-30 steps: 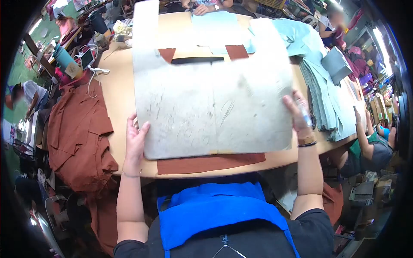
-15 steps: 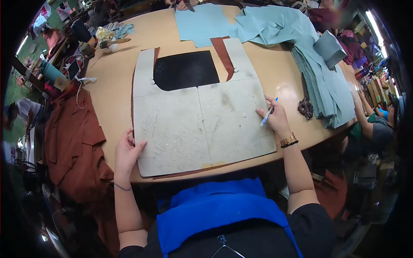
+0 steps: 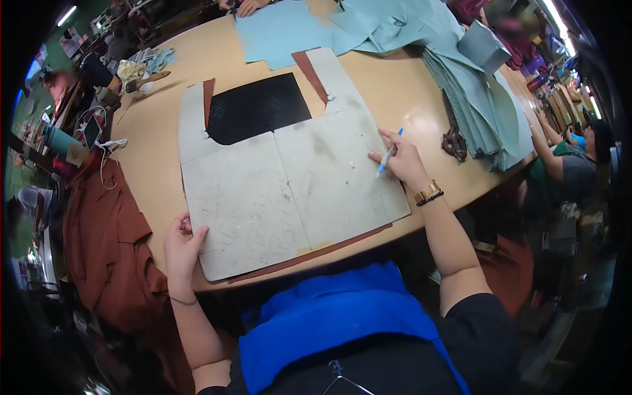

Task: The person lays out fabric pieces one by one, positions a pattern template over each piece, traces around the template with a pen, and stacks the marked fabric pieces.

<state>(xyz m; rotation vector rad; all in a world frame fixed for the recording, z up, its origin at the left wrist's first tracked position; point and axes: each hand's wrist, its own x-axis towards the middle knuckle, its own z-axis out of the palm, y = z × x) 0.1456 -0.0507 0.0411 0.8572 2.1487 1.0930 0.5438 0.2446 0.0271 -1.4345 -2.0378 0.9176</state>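
A pale cardboard sewing pattern (image 3: 336, 171), cut like a bodice with two straps and marked with faint handwriting, lies over rust-brown fabric. The fabric (image 3: 309, 72) shows beside the straps and along the near edge. Inside the neck opening is a black sheet (image 3: 260, 108). My left hand (image 3: 181, 247) grips the pattern's lower left edge, thumb on top, other fingers at the side and partly hidden. A blue-and-white pen (image 3: 382, 168) is held between the fingers of my right hand (image 3: 405, 163), which also rests on the pattern's right edge.
Light blue fabric (image 3: 283, 33) covers the table's far side, with a layered stack (image 3: 461, 99) at right. Dark metal pieces (image 3: 453, 143) lie beside it. A brush (image 3: 148, 80) sits far left, rust fabric (image 3: 105, 243) hangs at left, and other people work around the table.
The camera view has shifted and tilted. The pattern sits slightly differently over the rust fabric, with more brown showing along its near edge. Both hands keep their hold.
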